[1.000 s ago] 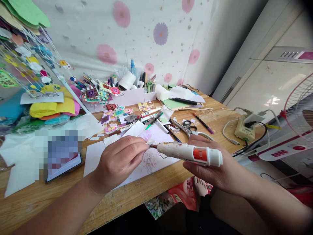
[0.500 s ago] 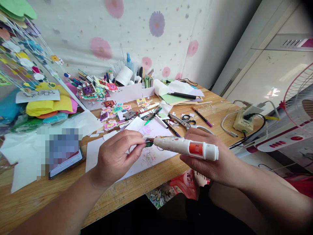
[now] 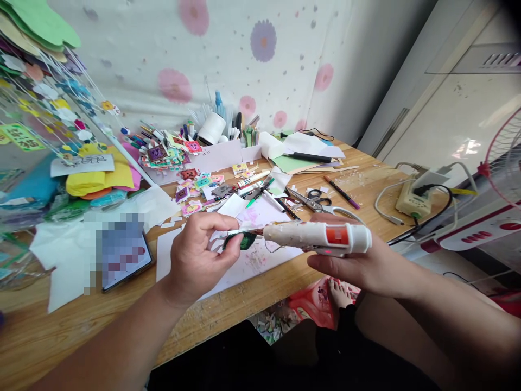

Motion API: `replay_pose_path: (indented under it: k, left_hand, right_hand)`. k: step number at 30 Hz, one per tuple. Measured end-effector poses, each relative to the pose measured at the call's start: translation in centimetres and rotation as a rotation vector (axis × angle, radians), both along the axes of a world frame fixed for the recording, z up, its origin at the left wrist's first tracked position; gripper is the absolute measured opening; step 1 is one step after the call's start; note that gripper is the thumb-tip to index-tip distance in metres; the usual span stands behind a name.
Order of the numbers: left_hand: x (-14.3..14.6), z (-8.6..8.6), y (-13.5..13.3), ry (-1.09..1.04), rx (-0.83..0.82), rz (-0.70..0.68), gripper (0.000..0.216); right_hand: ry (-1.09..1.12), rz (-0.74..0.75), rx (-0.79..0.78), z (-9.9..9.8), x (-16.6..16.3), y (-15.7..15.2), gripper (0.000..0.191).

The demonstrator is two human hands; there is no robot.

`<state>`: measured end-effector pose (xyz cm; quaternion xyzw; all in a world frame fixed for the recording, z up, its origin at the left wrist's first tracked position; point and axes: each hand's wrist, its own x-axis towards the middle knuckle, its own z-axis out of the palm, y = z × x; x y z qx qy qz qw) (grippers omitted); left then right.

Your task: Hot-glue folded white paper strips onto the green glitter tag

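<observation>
Glue gun [image 3: 297,234] above table [image 3: 49,336]; flowered backdrop [image 3: 228,49]

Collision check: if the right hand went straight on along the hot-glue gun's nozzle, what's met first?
Likely the dark green piece in the left hand, just ahead of the hot-glue gun; depth and contact are unclear.

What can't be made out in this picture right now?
In the head view:
Small dark green piece: partly covered by the thumb of the left hand.
Right hand: fingers partly hidden behind the white plastic glue gun with orange inset.
Dark-edged rectangular phone: screen mostly pixelated.
White-and-red plastic fan: cut off by the right edge.
</observation>
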<state>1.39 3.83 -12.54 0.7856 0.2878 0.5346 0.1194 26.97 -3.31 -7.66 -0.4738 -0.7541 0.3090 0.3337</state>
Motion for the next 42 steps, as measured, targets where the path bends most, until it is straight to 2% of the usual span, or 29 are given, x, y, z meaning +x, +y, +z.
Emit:
replay_pose_path:
  k: [3, 6, 8, 12, 16, 19, 27, 34, 42]
  left_hand:
    - [-0.1, 0.4, 0.2, -0.014, 0.045, -0.086, 0.034]
    - [-0.4, 1.2, 0.4, 0.039, 0.123, -0.193, 0.037]
    - [-0.5, 1.7, 0.4, 0.117, 0.198, -0.214, 0.034]
    - [-0.6, 2.2, 0.2, 0.221, 0.352, -0.234, 0.034]
    - [-0.5, 2.4, 0.2, 0.251, 0.478, -0.259, 0.037]
    - [-0.3, 2.7, 0.2, 0.258, 0.541, -0.262, 0.032]
    - [-0.5, 2.7, 0.2, 0.264, 0.551, -0.238, 0.031]
    - [-0.4, 3.0, 0.2, 0.237, 0.516, -0.202, 0.025]
    - [-0.7, 2.8, 0.2, 0.293, 0.479, -0.219, 0.019]
  right_hand:
    - [0.186, -0.034, -0.140, -0.1, 1.0, 0.0, 0.008]
    - [0.292, -0.094, -0.161, -0.1, 1.7, 0.2, 0.010]
    - [0.306, -0.103, -0.148, -0.1, 1.7, 0.3, 0.009]
    - [0.186, -0.040, -0.063, 0.1, 1.2, -0.3, 0.012]
    - [0.057, -0.001, 0.037, 0.5, 0.6, -0.7, 0.003]
    - [-0.019, 0.069, 0.108, 0.8, 0.4, -0.7, 0.012]
    - [-0.120, 0.183, 0.143, 1.2, 0.3, -1.0, 0.018]
    - [-0.208, 0.230, 0.201, 1.5, 0.1, -1.3, 0.013]
    - [-0.193, 0.176, 0.170, 1.3, 0.4, -1.3, 0.016]
